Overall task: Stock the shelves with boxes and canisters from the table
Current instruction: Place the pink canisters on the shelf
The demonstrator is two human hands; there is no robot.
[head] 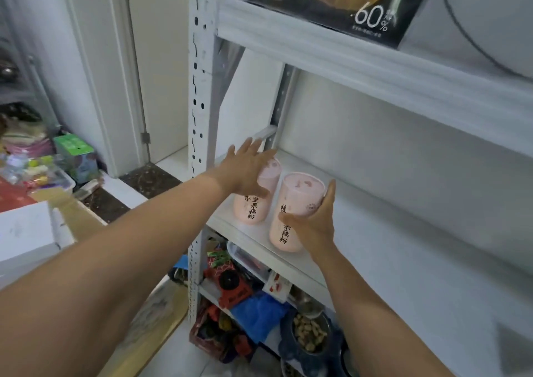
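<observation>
- We see the left canister [253, 206] and right canister [297, 194], both pink, standing side by side near the front left corner of the white shelf [375, 232].
- Our left grip [248, 171], fingers spread wide, rests against the left canister's top; our right grip [317, 220] wraps the right canister's side.
- We judge these smooth, stiff cylinders light and slightly slippery, and best held mid-body.

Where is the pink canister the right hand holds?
Head view: the pink cylindrical canister sits at the white shelf's front edge, in the right hand, right of a second pink canister.
</observation>
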